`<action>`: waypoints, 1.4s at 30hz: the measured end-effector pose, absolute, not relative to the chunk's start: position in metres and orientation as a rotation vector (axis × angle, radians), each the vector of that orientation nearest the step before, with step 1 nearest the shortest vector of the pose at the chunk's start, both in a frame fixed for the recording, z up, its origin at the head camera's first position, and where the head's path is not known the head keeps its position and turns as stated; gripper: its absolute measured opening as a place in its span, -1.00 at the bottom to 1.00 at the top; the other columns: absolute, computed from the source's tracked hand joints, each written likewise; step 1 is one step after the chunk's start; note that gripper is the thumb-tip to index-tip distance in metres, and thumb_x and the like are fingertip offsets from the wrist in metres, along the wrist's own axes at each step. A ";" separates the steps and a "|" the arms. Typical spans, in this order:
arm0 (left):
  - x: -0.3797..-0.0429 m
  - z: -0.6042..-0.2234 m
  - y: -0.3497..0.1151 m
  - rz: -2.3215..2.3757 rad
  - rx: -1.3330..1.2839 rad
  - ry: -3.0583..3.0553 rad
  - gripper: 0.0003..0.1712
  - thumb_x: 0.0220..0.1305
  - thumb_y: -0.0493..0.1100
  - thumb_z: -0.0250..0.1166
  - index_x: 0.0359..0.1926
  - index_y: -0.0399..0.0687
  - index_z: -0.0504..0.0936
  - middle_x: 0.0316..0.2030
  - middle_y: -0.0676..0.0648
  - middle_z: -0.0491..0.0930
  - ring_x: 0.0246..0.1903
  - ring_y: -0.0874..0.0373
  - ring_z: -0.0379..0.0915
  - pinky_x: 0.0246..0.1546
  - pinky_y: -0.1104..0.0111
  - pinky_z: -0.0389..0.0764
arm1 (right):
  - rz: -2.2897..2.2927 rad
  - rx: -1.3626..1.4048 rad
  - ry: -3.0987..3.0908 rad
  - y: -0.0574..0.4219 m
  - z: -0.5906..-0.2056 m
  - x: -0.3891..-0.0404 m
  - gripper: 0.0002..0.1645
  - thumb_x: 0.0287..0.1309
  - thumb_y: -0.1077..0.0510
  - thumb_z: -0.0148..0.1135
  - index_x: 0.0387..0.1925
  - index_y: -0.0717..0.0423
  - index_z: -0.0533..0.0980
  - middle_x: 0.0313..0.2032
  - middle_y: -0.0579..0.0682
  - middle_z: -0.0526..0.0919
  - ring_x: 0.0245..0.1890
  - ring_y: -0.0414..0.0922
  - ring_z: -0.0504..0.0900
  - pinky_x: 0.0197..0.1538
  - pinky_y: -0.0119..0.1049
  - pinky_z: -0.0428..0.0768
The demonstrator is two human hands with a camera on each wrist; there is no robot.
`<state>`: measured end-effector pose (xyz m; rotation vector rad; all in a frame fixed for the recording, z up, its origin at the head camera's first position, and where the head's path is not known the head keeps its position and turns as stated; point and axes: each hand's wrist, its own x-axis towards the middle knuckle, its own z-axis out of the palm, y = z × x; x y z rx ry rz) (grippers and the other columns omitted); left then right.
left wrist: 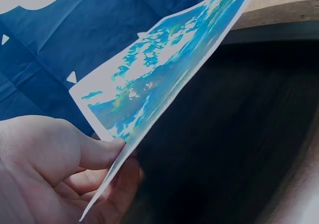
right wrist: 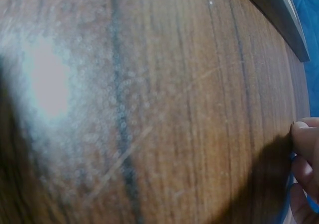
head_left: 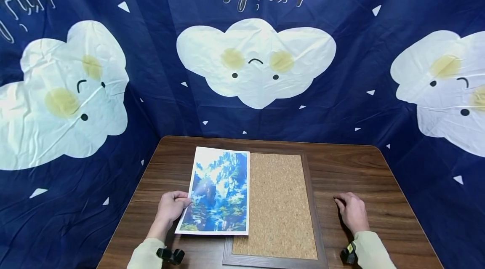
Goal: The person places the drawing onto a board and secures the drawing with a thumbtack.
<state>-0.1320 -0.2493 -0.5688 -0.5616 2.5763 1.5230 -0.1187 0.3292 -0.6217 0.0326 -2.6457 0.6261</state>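
A left hand (head_left: 171,207) pinches a landscape print (head_left: 219,193) by its left edge — a grip that likely keeps the printed face uncovered — as the print overlaps the left side of a wood-framed corkboard (head_left: 282,206) on the desk (head_left: 348,168). Beyond the corkboard's right side, the right hand (head_left: 353,211), loosely curled, visibly grips nothing.

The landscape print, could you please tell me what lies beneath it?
A framed cork board, partly, and the wooden table; the print covers much of the board's left side, hiding anything there.
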 end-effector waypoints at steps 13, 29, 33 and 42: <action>-0.128 -0.579 -0.224 1.618 -0.517 2.507 -0.83 0.31 -0.38 0.37 -0.12 -0.44 0.72 -0.42 -0.14 0.77 -0.48 0.15 0.63 -0.45 0.31 0.59 | 0.623 0.053 -2.619 0.329 -0.623 -0.118 -0.87 0.06 0.43 0.52 -0.34 0.22 0.75 -0.36 0.13 0.74 -0.30 0.19 0.74 -0.22 0.18 0.68; -0.128 -0.585 -0.198 1.729 -0.482 2.442 -0.85 0.27 -0.42 0.38 -0.16 -0.46 0.71 -0.40 -0.19 0.77 -0.46 0.16 0.66 -0.44 0.35 0.61 | 0.635 0.071 -2.581 0.330 -0.625 -0.119 -0.85 0.02 0.46 0.52 -0.35 0.23 0.75 -0.37 0.12 0.75 -0.32 0.19 0.75 -0.22 0.18 0.67; -0.128 -0.587 -0.192 1.742 -0.484 2.432 -0.86 0.26 -0.42 0.38 -0.18 -0.45 0.71 -0.41 -0.18 0.77 -0.46 0.17 0.65 -0.43 0.37 0.61 | 0.637 0.073 -2.578 0.330 -0.625 -0.119 -0.85 0.02 0.46 0.52 -0.36 0.22 0.76 -0.38 0.12 0.75 -0.32 0.19 0.75 -0.22 0.18 0.67; -0.127 -0.590 -0.182 1.806 -0.466 2.375 -0.84 0.27 -0.42 0.40 -0.15 -0.46 0.71 -0.39 -0.19 0.77 -0.40 0.16 0.68 -0.38 0.35 0.67 | 0.640 0.068 -2.578 0.329 -0.623 -0.119 -0.85 0.02 0.46 0.53 -0.36 0.22 0.75 -0.38 0.11 0.75 -0.32 0.18 0.75 -0.22 0.18 0.67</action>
